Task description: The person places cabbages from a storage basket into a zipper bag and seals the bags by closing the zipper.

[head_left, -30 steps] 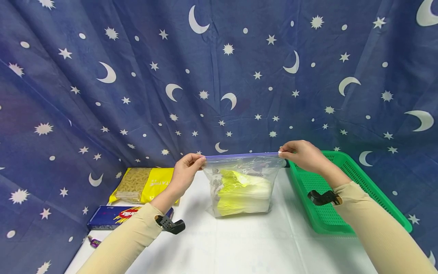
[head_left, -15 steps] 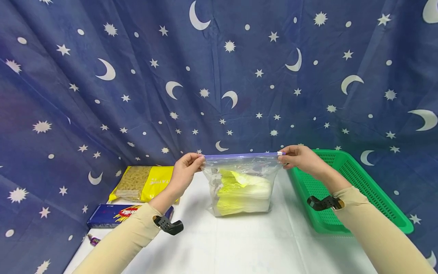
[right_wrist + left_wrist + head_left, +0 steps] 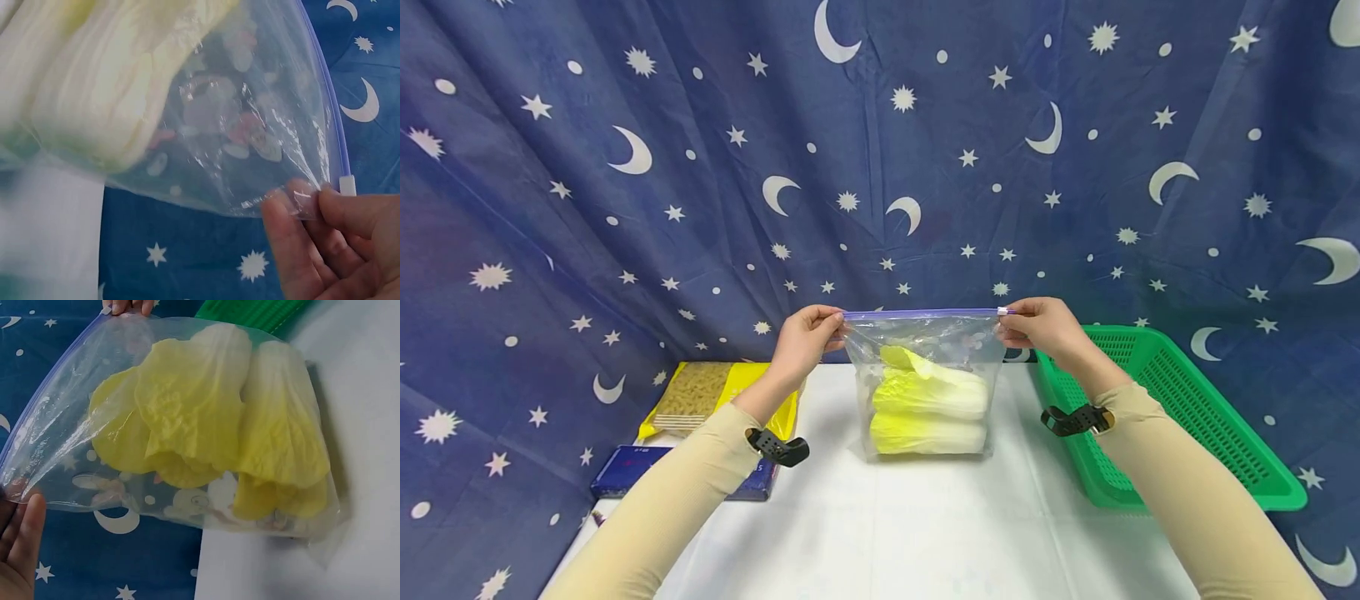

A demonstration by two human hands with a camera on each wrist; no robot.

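A clear zip bag (image 3: 955, 342) with a purple zip strip (image 3: 917, 315) hangs upright between my hands, its mouth stretched straight. Several yellow-and-white Chinese cabbage leaves (image 3: 928, 400) lie sideways in its lower part. My left hand (image 3: 805, 337) pinches the bag's top left corner between thumb and fingers. At the top right corner, my right hand (image 3: 1045, 325) pinches the plastic, thumb right beside the white slider (image 3: 347, 185). The slider sits at that right end of the strip. In the left wrist view, printed figures show faintly through the bag.
On the right stands a green perforated basket (image 3: 1285, 500). To the left lie a yellow pasta packet (image 3: 688, 400) and a blue box (image 3: 628, 468), both partly behind my left arm. A white cloth (image 3: 865, 533) covers the table, and a blue star-and-moon curtain (image 3: 880, 167) hangs behind.
Both hands have risen with the bag, which now hangs straighter and higher. Earlier the right fingers covered the slider; they then moved off it onto the bag's corner.
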